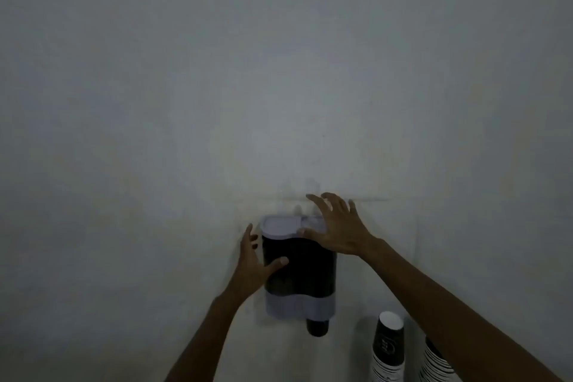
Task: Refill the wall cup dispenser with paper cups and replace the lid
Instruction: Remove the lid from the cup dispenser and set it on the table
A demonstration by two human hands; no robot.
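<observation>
A cup dispenser [299, 273] hangs on the wall at lower centre, with a dark body and a pale lower band. Its pale lid [280, 224] lies on top. A dark cup [317, 326] pokes out of its underside. My left hand [255, 260] rests on the dispenser's left side, thumb across the dark front, fingers spread. My right hand [336, 225] lies flat over the lid's right part, fingers apart and reaching toward the wall. Two stacks of dark paper cups [389, 347] stand at the lower right, the second stack [434, 363] partly hidden by my right forearm.
The plain grey wall [279, 71] fills nearly the whole view in dim light. A faint horizontal line runs across it just above the dispenser.
</observation>
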